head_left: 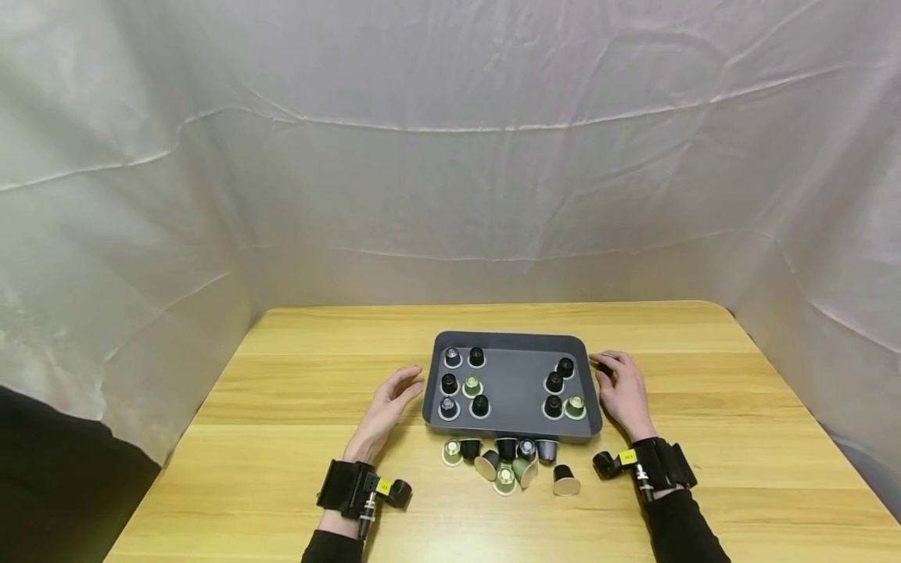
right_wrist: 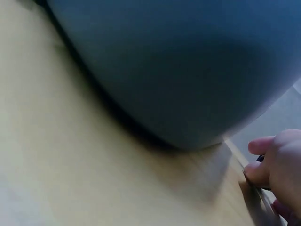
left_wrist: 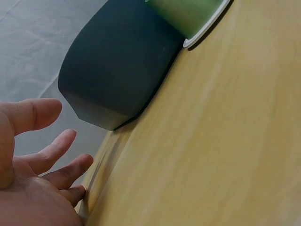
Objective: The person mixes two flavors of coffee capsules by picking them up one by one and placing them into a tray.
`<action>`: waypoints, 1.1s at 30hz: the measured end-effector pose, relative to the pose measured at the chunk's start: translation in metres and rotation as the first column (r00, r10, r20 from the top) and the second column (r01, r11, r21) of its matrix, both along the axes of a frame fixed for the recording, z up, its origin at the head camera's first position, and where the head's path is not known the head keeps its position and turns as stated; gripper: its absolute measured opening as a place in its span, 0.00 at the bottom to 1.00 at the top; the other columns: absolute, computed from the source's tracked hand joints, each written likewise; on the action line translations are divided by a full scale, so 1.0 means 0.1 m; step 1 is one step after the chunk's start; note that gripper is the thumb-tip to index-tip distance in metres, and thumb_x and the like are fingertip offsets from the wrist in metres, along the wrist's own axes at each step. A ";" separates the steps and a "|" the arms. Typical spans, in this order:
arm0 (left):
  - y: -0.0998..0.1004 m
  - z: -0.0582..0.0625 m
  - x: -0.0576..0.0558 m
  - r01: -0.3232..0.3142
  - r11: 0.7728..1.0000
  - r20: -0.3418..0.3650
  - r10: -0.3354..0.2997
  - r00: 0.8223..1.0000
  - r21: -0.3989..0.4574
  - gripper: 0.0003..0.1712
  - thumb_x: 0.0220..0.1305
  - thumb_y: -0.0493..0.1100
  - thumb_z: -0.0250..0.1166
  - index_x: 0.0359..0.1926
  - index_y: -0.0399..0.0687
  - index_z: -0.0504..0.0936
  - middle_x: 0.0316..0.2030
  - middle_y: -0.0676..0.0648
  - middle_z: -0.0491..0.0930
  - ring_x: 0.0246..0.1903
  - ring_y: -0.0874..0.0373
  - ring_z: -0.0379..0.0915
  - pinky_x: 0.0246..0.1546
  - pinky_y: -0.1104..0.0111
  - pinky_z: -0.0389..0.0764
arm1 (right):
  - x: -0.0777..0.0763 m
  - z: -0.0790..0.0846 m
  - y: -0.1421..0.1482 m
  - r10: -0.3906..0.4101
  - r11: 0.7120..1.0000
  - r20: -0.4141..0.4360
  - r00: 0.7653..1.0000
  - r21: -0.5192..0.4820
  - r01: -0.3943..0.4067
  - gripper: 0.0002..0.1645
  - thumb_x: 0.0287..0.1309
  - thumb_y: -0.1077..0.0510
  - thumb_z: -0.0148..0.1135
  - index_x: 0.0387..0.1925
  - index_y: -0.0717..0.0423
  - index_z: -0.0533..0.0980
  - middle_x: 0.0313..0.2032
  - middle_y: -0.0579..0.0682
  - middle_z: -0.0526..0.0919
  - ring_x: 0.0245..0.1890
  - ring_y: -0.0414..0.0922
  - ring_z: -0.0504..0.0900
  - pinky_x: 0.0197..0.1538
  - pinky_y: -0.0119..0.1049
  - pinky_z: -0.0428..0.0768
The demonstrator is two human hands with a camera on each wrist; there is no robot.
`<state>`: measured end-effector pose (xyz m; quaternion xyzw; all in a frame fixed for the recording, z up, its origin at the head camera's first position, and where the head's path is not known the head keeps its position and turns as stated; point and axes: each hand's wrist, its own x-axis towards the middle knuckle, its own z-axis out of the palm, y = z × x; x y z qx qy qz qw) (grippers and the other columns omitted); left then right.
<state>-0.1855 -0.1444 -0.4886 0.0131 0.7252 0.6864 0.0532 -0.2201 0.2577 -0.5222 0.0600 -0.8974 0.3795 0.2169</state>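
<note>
A dark grey tray (head_left: 517, 383) lies on the table, with dark and green coffee capsules standing rim down in it at its left and right sides. My left hand (head_left: 389, 403) is beside the tray's left end, fingers spread and apart from it, palm bare in the left wrist view. Beyond the tray's right edge, my right hand (head_left: 625, 395) pinches a small black coffee capsule (right_wrist: 260, 159) between thumb and fingers, mostly hidden by them. Close before the tray's front wall, a green capsule (head_left: 452, 451) stands at the left of a loose group.
Several more capsules lie in front of the tray, some tipped over, among them a tilted green one (head_left: 525, 471). A black capsule (head_left: 565, 480) lies a little apart to the right. Wooden table (head_left: 281, 469) surrounds the tray, with a pale curtain (head_left: 493, 195) behind.
</note>
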 end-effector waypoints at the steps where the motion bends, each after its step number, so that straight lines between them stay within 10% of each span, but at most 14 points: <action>1: 0.00 0.00 0.00 0.000 1.000 -0.002 0.000 1.000 -0.001 0.27 0.72 0.33 0.56 0.68 0.28 0.66 0.73 0.30 0.61 0.74 0.36 0.56 0.77 0.47 0.57 | 0.01 0.00 0.00 0.002 1.000 0.002 1.000 -0.002 -0.002 0.18 0.64 0.73 0.55 0.53 0.68 0.80 0.52 0.67 0.77 0.53 0.66 0.76 0.58 0.61 0.73; 6: 0.00 -0.01 0.00 0.000 1.000 0.001 0.000 1.000 -0.001 0.27 0.72 0.33 0.56 0.69 0.29 0.66 0.73 0.30 0.61 0.74 0.36 0.57 0.77 0.47 0.57 | 0.06 0.02 -0.03 0.014 0.999 -0.016 1.000 -0.029 -0.015 0.19 0.64 0.74 0.56 0.55 0.66 0.80 0.50 0.66 0.79 0.51 0.64 0.78 0.57 0.57 0.74; 13: 0.00 0.00 0.01 0.002 1.000 0.004 -0.002 1.000 -0.007 0.27 0.72 0.34 0.56 0.69 0.29 0.66 0.73 0.31 0.61 0.74 0.36 0.56 0.77 0.47 0.57 | 0.12 0.04 -0.05 -0.034 0.991 -0.008 0.999 -0.131 0.032 0.17 0.72 0.67 0.51 0.56 0.65 0.78 0.48 0.65 0.77 0.45 0.46 0.75 0.48 0.23 0.67; 20: 0.00 0.00 0.00 0.002 1.000 0.003 -0.002 1.000 -0.003 0.27 0.71 0.33 0.57 0.69 0.29 0.66 0.73 0.31 0.62 0.74 0.36 0.57 0.77 0.47 0.58 | 0.14 0.05 -0.07 -0.101 0.969 -0.010 0.995 -0.226 0.096 0.12 0.72 0.63 0.54 0.50 0.68 0.77 0.47 0.65 0.77 0.40 0.24 0.64 0.43 0.19 0.63; 28: 0.01 0.01 0.00 0.000 1.000 -0.002 0.000 1.000 -0.004 0.27 0.72 0.33 0.56 0.68 0.28 0.66 0.72 0.30 0.62 0.74 0.36 0.56 0.77 0.47 0.57 | 0.12 0.05 -0.07 -0.099 0.971 0.047 0.994 -0.216 0.107 0.14 0.71 0.63 0.56 0.54 0.67 0.74 0.50 0.66 0.80 0.44 0.43 0.74 0.44 0.15 0.64; 33: 0.01 0.00 0.00 0.002 1.000 -0.002 -0.002 1.000 0.001 0.27 0.71 0.33 0.57 0.68 0.28 0.66 0.72 0.30 0.63 0.74 0.36 0.57 0.77 0.47 0.58 | 0.13 0.04 -0.06 -0.074 0.968 0.056 0.996 -0.236 0.085 0.18 0.74 0.59 0.53 0.57 0.67 0.70 0.44 0.66 0.80 0.35 0.29 0.70 0.39 0.16 0.67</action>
